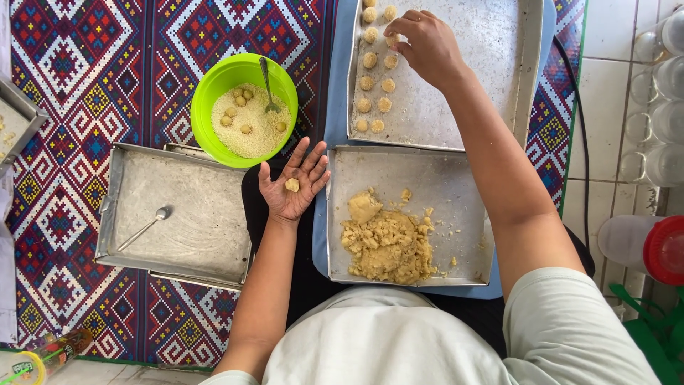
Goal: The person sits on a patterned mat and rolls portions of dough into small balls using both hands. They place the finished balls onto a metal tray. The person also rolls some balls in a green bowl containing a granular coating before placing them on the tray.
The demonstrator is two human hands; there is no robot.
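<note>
Patterned mat point(85, 85), left hand point(292, 182) — dough ball point(292, 185)

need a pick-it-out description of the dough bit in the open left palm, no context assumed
Start at the green bowl of crumbs left of the two trays. Just below its right rim the left hand lies open, palm up. The dough bit sits alone mid-palm: a small pale lump, unlike the balls lined up on the far tray or the balls in the bowl.
</note>
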